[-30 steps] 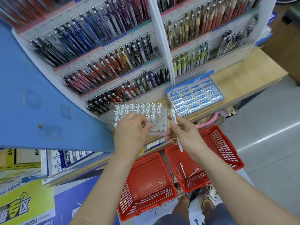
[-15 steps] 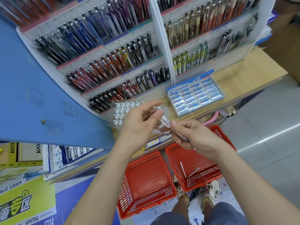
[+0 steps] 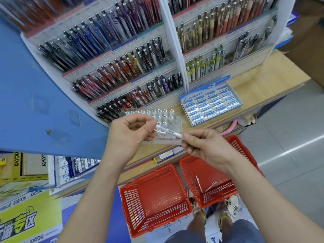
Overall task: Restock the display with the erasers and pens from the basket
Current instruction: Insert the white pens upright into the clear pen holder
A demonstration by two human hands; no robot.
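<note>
A white pen (image 3: 169, 132) lies nearly level between both hands, above the wooden shelf. My left hand (image 3: 130, 133) pinches its left end and my right hand (image 3: 203, 146) pinches its right end. Behind them stands a clear pen holder (image 3: 168, 116) with several white pens upright in its holes. To its right sits a blue box of Pilot erasers (image 3: 211, 102), filled. On the floor stand two red baskets: the left basket (image 3: 154, 199) looks empty, and the right basket (image 3: 217, 186) holds two pens (image 3: 206, 185).
A tiered pen display (image 3: 122, 67) rises behind the shelf, packed with dark, red and blue pens. A blue panel (image 3: 35, 102) stands at the left. The wooden shelf edge (image 3: 254, 88) runs right. My feet are beside the baskets on the grey floor.
My right hand brought the pen from upright to nearly level, and my left hand left the pen holder and took the pen's other end.
</note>
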